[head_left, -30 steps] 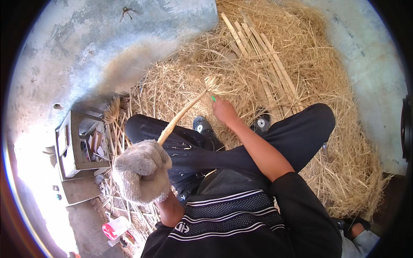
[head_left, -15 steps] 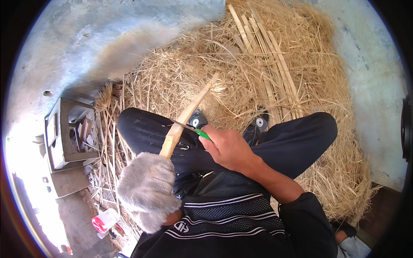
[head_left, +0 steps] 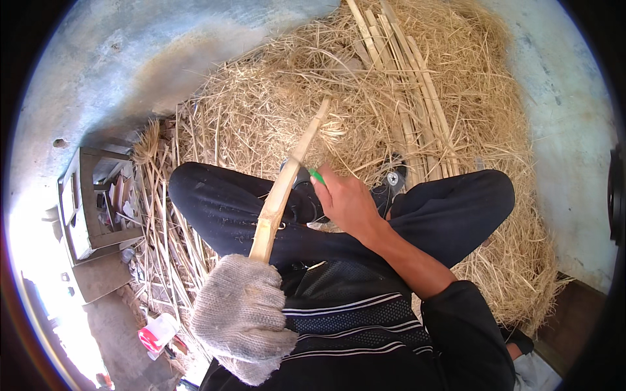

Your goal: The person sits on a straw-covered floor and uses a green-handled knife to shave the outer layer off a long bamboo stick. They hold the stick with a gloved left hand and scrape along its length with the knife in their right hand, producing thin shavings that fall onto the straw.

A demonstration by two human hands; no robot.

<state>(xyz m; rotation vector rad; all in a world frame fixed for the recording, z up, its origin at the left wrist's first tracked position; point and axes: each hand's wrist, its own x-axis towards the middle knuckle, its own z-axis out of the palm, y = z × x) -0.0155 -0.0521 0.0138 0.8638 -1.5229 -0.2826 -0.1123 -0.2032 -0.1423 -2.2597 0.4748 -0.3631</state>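
My left hand [head_left: 242, 306], in a thick grey knitted glove, is closed around the near end of a pale split bamboo strip [head_left: 279, 199]. The strip slants away across my crossed legs, and its narrow far end lies over the shavings. A knife with a green handle [head_left: 316, 175] is gripped in my bare right hand [head_left: 353, 207]. Its thin blade, partly blurred, meets the strip about midway along it. The gloved fingers are hidden under the fabric, and my right fingers cover most of the handle.
Fine bamboo shavings [head_left: 261, 120] cover the floor ahead and to the right. Long bamboo strips [head_left: 417, 98] lie in a bundle beyond my right foot. On the left are loose thin sticks [head_left: 163, 208], a wooden box frame [head_left: 85, 202] and a red-and-white container [head_left: 158, 332].
My right hand and the knife have moved farther away along the strip. The gloved left hand has shifted slightly right and nearer my body, still gripping the strip.
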